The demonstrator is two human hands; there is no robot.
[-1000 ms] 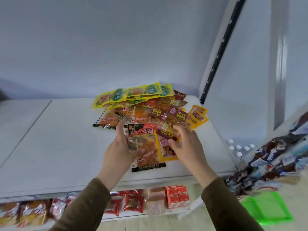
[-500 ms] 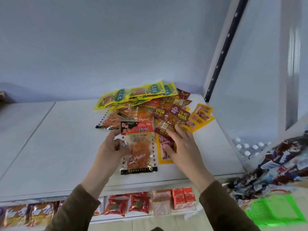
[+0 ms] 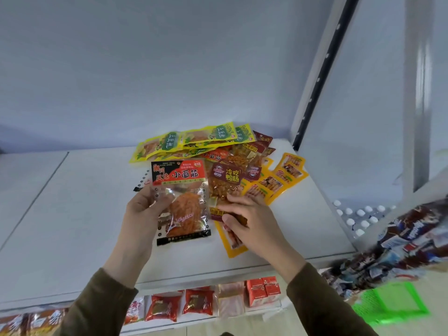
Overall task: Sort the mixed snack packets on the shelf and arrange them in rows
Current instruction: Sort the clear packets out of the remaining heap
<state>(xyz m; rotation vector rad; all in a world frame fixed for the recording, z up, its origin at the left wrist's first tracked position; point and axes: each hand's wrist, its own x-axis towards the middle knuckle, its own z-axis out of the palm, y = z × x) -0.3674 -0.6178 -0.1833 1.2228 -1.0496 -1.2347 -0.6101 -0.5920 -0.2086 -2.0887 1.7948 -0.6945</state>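
1. Left hand (image 3: pixel 143 209) gripped red-topped packet (image 3: pixel 180 202) by its edge, lifted off shelf (image 3: pixel 60 226), likely to sort it.
2. Right hand (image 3: pixel 252 221) pinched maroon packet (image 3: pixel 224 183) atop mixed pile (image 3: pixel 244 166), likely separating it.

Both forearms reach forward and up from the bottom edge of the view, each in an olive-brown sleeve that ends at the wrist. The left hand (image 3: pixel 143 209) is raised with its back toward the camera, thumb curled in across the front of a clear red-topped packet (image 3: pixel 180 202) and the fingers hidden behind it, so the packet is gripped by its left edge and held upright. The right hand (image 3: pixel 252 220) lies lower and just to the right, palm down, wrist angled inward. Its fingers (image 3: pixel 236 202) curl toward the left hand, with the thumb tucked under, pinching a dark red packet (image 3: pixel 224 184)
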